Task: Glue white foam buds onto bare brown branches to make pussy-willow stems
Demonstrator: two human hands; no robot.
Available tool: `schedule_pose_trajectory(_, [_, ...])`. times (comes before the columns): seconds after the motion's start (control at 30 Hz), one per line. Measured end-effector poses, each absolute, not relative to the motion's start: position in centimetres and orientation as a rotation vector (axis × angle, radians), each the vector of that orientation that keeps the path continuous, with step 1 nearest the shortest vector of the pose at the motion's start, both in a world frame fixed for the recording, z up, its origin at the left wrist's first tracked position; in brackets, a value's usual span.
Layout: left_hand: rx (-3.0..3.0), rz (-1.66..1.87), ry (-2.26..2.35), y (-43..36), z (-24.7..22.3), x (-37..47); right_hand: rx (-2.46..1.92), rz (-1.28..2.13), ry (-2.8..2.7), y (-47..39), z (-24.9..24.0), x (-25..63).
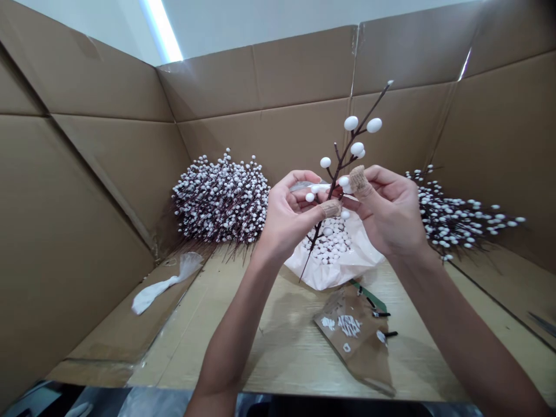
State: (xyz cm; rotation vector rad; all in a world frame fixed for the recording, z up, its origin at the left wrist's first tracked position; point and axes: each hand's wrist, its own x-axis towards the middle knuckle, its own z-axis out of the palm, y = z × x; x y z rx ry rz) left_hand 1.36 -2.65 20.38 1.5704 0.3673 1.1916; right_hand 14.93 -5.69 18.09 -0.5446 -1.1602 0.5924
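A dark brown artificial berry branch [343,155] with white round berries stands tilted in front of me, its top leaning right. My left hand [292,209] grips the stem low down between thumb and fingers. On the right side of the stem, my right hand [388,208] pinches a white berry [344,182] between thumb and fingertips. Tan tape wraps both thumbs. One short twig on the branch's left side has no berry. Behind and below the hands lies a white plastic bag [324,279] holding many loose white berries [332,248].
Bundles of berry branches lie at the back left [221,200] and right [464,217]. A brown cardboard piece [362,359] bears white smears and dark bits. A knotted plastic bag [160,289] lies left; a scissors-like metal tool [542,323] lies far right. Cardboard walls [269,75] surround the table.
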Motion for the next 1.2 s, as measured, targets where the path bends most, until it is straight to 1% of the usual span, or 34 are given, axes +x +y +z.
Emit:
schedule_pose_trajectory(0.93, [1.531, 1.267, 0.411, -2.7, 20.0, 1.8, -0.562, 0.592, -1.161, -4.4, 17.2, 14.8])
schedule_pose_trajectory(1.2, [1.514, 1.295, 0.431, -3.4, 20.3, 1.5, -0.512, 0.632, -1.198, -5.2, 17.6, 14.8])
